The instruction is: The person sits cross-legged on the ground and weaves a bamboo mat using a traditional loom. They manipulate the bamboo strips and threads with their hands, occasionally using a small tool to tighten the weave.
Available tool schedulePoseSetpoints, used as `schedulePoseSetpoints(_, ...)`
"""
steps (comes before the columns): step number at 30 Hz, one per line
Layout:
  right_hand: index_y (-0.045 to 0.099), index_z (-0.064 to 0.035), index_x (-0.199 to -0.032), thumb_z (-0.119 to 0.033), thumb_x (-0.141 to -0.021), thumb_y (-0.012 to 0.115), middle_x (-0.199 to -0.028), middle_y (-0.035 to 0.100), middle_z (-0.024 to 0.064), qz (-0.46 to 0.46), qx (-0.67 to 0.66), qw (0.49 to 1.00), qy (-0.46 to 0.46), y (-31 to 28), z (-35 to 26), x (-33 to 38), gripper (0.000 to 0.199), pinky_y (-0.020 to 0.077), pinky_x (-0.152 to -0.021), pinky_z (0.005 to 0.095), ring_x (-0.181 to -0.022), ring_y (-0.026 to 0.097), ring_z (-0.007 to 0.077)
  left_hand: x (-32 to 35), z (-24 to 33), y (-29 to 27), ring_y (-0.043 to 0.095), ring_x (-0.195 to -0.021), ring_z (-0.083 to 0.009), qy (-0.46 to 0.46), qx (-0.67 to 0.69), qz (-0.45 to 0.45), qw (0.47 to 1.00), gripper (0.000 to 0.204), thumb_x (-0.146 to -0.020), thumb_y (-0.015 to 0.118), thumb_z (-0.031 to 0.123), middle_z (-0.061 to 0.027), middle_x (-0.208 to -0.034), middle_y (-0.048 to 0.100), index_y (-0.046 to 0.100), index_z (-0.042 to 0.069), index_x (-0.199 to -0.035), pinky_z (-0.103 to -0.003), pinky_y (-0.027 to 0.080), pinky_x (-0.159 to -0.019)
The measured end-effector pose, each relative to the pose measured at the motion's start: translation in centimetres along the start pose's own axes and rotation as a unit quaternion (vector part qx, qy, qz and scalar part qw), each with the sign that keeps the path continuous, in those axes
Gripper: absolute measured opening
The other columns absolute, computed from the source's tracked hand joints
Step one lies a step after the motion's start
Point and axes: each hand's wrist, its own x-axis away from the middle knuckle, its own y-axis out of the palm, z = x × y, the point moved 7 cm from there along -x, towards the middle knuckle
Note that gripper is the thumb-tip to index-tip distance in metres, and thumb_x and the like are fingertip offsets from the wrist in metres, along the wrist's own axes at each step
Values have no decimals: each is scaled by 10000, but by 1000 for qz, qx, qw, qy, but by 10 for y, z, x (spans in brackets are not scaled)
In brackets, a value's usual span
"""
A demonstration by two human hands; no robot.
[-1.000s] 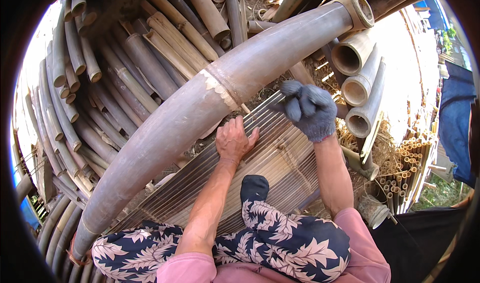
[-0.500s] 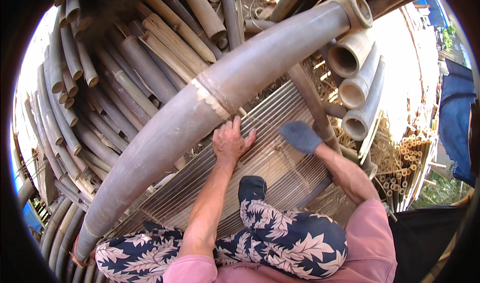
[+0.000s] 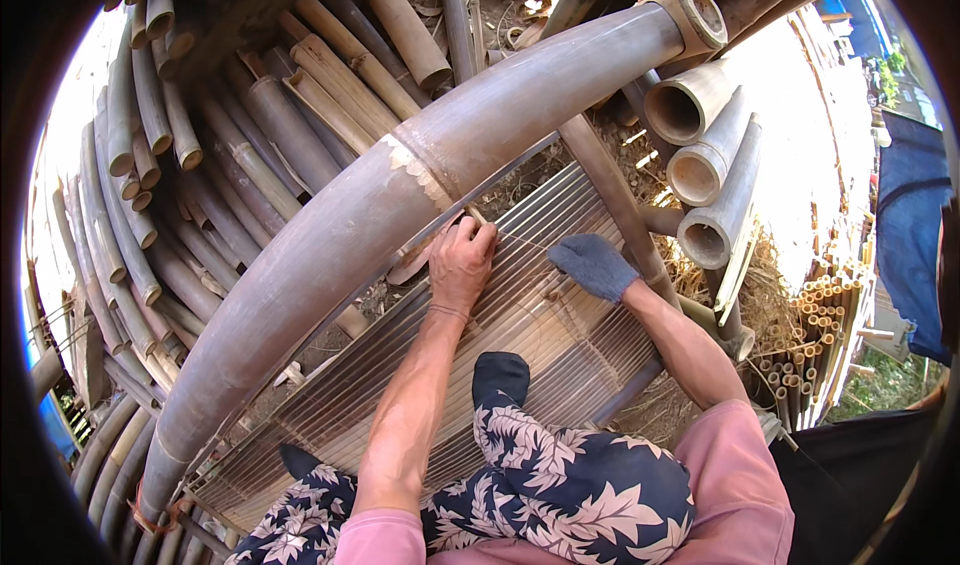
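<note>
My bare left hand (image 3: 461, 262) pinches a thin bamboo strip (image 3: 505, 237) at the upper edge of a flat mat of thin bamboo slats (image 3: 540, 315). My right hand (image 3: 594, 265), in a grey glove, lies flat on the slats just to the right, holding nothing. A very thick grey bamboo pole (image 3: 400, 205) runs diagonally right behind my left hand. My knee in flowered trousers (image 3: 580, 485) and a dark sock (image 3: 500, 375) rest on the mat below the hands.
Many cut bamboo poles (image 3: 220, 155) are stacked at the left and back. Three hollow bamboo tubes (image 3: 700, 165) point toward me at the right, beside a brown slanting pole (image 3: 615, 200). A bundle of thin bamboo sticks (image 3: 825, 315) stands at far right.
My gloved right hand has come down from the thick pole onto the slats. My left hand has shifted up to the mat's edge and closed on a thin strip.
</note>
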Motion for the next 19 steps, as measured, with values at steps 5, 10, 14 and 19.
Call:
schedulePoseSetpoints(5,650,-8,-854,-455,-952,488,-855,648,241,11,-1,1000,-8,9,6,-3,486,461,-753,494,-825,607,443,-8,1,7,567,-928,-283,-15,-24,-32,999,91,-881,689,163,-71,-917,592,676,83,-922,-418,431,-799)
schedulePoseSetpoints(10,652,-4,-915,-430,-952,498,-898,652,240,21,-1,1000,-16,24,7,-3,455,465,-779,486,-850,600,451,4,18,29,545,-936,-248,-58,-55,-245,966,151,-893,645,202,-90,-910,632,707,67,-867,-415,384,-852)
schedulePoseSetpoints(14,651,5,-913,-345,-961,515,-851,668,214,73,-67,994,47,20,23,15,379,494,-740,430,-802,640,371,55,27,1,581,-898,-294,-116,90,-275,950,212,-907,595,231,-103,-852,636,694,60,-829,-458,434,-835)
schedulePoseSetpoints(19,671,-11,-868,-220,-971,563,-839,702,70,214,-417,873,134,35,60,67,256,518,-638,308,-805,646,118,145,-17,-106,587,-792,-294,-94,48,-333,937,354,-966,598,337,-95,-791,619,670,55,-763,-440,471,-764)
